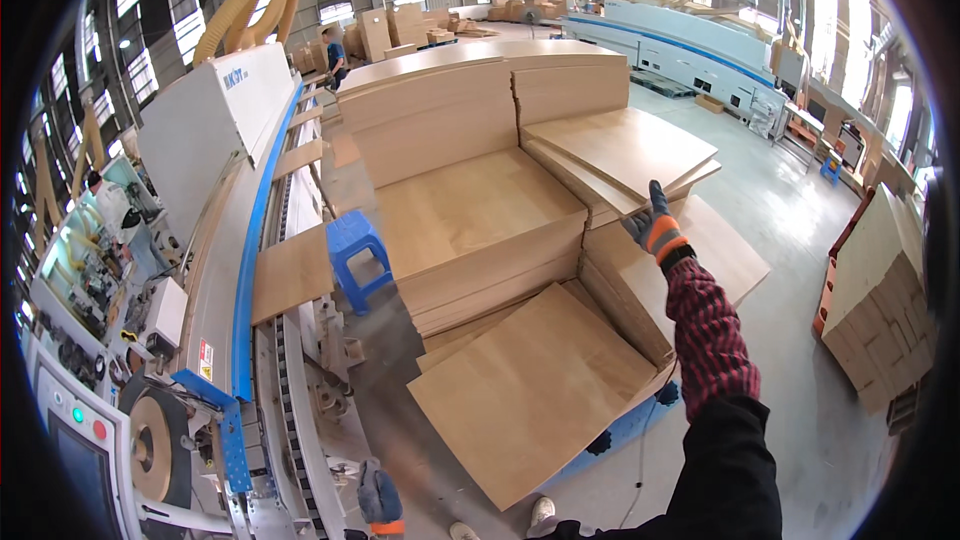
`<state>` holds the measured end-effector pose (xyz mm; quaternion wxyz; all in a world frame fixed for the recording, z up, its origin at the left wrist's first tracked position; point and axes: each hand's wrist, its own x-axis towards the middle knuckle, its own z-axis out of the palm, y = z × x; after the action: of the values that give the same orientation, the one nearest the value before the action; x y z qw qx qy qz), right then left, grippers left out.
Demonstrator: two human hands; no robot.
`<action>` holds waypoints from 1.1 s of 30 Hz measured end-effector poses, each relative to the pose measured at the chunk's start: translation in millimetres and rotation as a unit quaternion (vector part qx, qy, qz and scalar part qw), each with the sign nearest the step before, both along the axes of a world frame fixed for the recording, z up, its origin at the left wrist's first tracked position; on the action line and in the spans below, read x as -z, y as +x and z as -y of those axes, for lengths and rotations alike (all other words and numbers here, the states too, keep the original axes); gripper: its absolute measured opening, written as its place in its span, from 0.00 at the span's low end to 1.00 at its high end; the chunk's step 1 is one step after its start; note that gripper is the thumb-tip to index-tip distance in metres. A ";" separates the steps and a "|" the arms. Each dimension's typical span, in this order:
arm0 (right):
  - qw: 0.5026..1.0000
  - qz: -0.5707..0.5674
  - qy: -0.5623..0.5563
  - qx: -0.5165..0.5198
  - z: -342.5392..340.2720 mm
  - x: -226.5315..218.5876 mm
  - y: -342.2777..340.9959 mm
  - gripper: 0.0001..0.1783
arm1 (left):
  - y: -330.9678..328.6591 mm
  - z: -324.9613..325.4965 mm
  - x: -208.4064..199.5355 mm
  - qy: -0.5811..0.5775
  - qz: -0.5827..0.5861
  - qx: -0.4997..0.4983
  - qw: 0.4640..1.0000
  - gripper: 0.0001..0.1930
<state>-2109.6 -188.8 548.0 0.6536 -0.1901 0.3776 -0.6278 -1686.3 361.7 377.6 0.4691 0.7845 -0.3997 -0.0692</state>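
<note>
My right hand [655, 225], in a grey glove with an orange cuff, is closed on the near corner of a wooden board [625, 150]. That board lies slightly askew on top of the right-hand stack, at the end of my stretched arm. My left hand [380, 496], gloved alike, hangs low beside the machine's rail; its fingers look loosely extended and nothing shows in them. Between the hands, a tilted board [530, 390] leans over the near low stack. Behind it, a broad board [480, 210] tops a middle stack.
A long edge-banding machine [250, 160] runs along the left, with a board [292, 273] on its rail. Beside it stands a blue stool [357, 255]. More stacked panels [880, 290] stand at right. A person [336, 58] is at the machine's far end. A cable [640, 455] crosses the floor.
</note>
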 end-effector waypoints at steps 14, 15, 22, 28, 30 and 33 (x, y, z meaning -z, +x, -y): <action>0.988 -0.070 -0.094 -0.101 -258.1 26.8 118.8 0.22 | -84.9 123.8 -59.0 -0.241 -0.445 0.179 0.843 0.20; 0.984 -0.059 -0.121 -0.115 -298.2 35.3 131.2 0.22 | -82.8 128.3 -53.6 -0.213 -0.343 0.158 0.901 0.21; 0.843 -0.074 0.161 -0.509 -464.6 97.3 171.5 0.23 | -62.3 56.4 -2.8 -0.041 -0.216 0.025 0.975 0.29; 0.798 -0.591 -0.080 -0.088 -466.8 128.1 86.9 0.09 | -67.9 15.0 -22.5 0.189 0.228 -0.009 0.955 0.37; 0.515 -0.820 -0.228 0.103 -448.4 147.3 57.8 0.23 | -62.9 12.0 -34.8 0.201 0.143 0.027 0.969 0.35; 0.688 -0.723 -0.047 0.037 -439.9 170.2 34.3 0.25 | -49.0 11.6 -48.5 0.173 0.027 0.043 0.984 0.36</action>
<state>-2075.2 251.2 377.8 0.1449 -0.6017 0.7098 -0.3364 -1735.3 350.1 426.1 0.3119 0.8374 -0.4277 -0.1363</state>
